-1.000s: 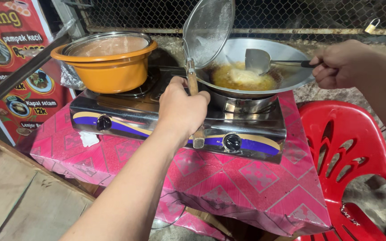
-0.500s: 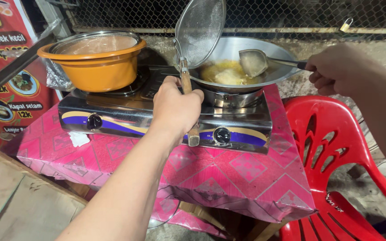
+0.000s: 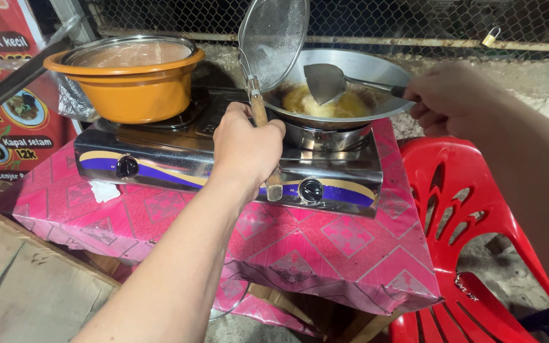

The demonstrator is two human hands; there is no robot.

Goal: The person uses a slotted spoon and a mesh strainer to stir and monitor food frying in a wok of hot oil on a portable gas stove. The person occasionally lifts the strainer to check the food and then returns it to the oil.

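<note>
We saw warm, fairly bright light falling from above onto the stove point(image 3: 223, 162), which threw glare off its steel front. The fence point(image 3: 414, 22) behind lay dim. Edges stretched slightly; the near forearm was soft, the rest sharp.

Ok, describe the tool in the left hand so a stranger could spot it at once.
Start at the two-burner steel stove on the pink-covered table. The left hand grips a wooden handle rising to a round wire-mesh skimmer, tilted up over the near rim of the wok. Unlike the solid metal spatula beside it, it is see-through mesh.
</note>
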